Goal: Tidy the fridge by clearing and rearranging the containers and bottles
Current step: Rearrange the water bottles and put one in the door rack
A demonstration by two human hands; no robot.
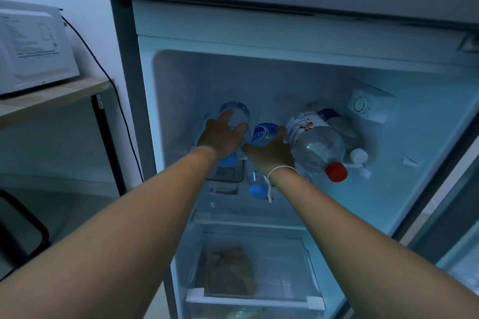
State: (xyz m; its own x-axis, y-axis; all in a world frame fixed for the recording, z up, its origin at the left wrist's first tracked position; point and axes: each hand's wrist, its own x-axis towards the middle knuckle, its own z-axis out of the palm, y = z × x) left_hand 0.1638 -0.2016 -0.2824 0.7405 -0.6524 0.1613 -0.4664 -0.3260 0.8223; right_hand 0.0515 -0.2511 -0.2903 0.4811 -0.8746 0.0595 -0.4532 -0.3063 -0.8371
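Note:
Several plastic bottles lie on their sides on the top shelf of the open fridge point(388, 189). My left hand point(220, 134) wraps over the leftmost clear bottle point(236, 111), whose blue cap point(229, 159) shows below my wrist. My right hand point(272, 153) grips the middle bottle with a blue label point(263, 132); its blue cap point(258, 190) pokes out under my wrist. To the right lies a big clear bottle with a red cap point(316, 142), and behind it a white-capped bottle point(359, 155).
A lower clear drawer point(313, 298) holds a brownish bag point(228, 270). The fridge door point(461, 215) stands open at the right. A white microwave point(33, 46) sits on a wooden table point(51, 96) at the left, with a black cable point(121, 116) hanging beside the fridge.

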